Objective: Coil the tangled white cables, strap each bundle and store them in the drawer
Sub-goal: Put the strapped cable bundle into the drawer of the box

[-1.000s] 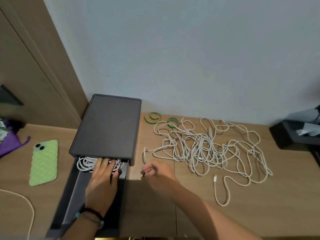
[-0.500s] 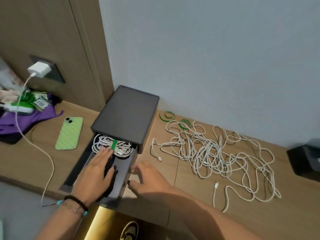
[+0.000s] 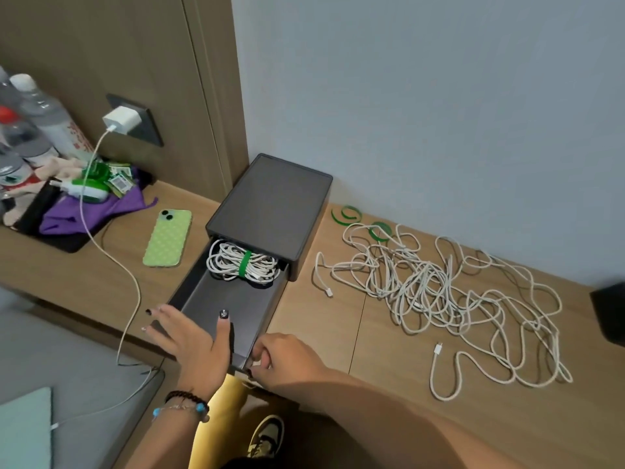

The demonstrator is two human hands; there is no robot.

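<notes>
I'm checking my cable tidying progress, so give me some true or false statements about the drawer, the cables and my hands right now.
1. The drawer is pulled open. True.
2. A coiled bundle with a green strap lies in the drawer. True.
3. The tangled cables lie left of the drawer box. False: they lie to its right.
4. Every green strap is used. False: loose straps lie by the wall.
5. The right hand grips the drawer's front corner, the left hand open beside it. True.

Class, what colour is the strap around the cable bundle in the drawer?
Green strap, seen best in the head view.
</notes>
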